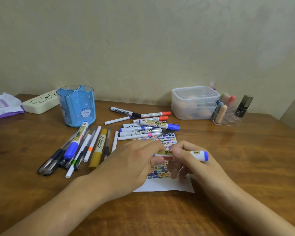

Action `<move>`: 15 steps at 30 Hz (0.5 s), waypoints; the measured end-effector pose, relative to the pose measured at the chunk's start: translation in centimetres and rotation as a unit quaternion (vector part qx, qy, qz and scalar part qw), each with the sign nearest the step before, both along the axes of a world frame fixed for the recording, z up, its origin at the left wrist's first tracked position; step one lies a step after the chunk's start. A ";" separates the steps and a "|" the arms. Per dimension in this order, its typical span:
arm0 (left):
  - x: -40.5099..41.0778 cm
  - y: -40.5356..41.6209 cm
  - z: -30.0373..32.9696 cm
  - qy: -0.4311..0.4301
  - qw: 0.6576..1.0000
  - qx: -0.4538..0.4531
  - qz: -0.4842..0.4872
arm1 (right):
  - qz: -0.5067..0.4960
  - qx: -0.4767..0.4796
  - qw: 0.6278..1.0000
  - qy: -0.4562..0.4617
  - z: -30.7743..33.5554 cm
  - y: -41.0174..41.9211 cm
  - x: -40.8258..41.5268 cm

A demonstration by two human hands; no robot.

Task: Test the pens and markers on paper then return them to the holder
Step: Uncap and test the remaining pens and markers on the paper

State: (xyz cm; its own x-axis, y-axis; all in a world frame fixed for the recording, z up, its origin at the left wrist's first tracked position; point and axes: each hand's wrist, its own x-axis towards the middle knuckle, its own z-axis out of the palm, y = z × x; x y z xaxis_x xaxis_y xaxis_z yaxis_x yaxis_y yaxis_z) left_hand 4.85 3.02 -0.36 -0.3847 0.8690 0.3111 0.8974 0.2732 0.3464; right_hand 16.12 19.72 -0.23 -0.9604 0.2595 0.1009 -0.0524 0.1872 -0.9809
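Plastic, hard and light: that is how I judge the stubby white marker with the blue end (186, 155) to handle, a stiff smooth barrel that could turn in the fingers if pinched loosely. It sits level above the white sheet of paper covered in coloured test strokes (167, 184), near the middle of the tabletop (245, 167). My right hand (192, 160) curls round the barrel toward its blue end, thumb on top. My left hand (134, 160) pinches the other end, which its fingers hide, so I cannot tell whether a cap is on or off there. I would grip mid-barrel on the label and pull the ends straight apart, without twisting.

To the left of the paper lies a fanned row of pens and markers, among them a gold permanent marker (98, 150) and a white marker with a blue cap (75, 142). Behind the paper a second heap of whiteboard markers (143, 128) lies criss-crossed, one of them overlapping the sheet's far edge. These round barrels will roll if nudged. The translucent blue divided pen holder with a cat picture (77, 106) stands toward the far left edge, its compartments looking empty, and the left row lies between it and my hands. A lidded clear plastic box (194, 103) and a clear acrylic organiser (228, 114) stand toward the far right edge.
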 end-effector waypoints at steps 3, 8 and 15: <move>0.5 0.0 0.2 -0.020 1.000 0.006 -0.012 | 0.001 0.004 1.000 0.002 0.0 -0.1 0.0; 0.7 0.1 0.7 -0.026 0.999 -0.032 -0.018 | 0.013 0.023 0.999 0.019 -0.4 -0.3 0.1; 0.2 -0.2 0.7 -0.022 0.998 -0.048 -0.034 | 0.036 0.075 0.996 0.013 -0.4 -0.5 0.3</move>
State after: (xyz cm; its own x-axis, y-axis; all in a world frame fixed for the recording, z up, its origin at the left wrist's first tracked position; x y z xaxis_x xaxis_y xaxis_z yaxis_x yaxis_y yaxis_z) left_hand 5.06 2.83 0.39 -0.3349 0.9187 0.2092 0.8998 0.2459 0.3605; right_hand 16.46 19.21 -0.64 -0.9727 0.1694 0.1584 -0.0962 0.3265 -0.9403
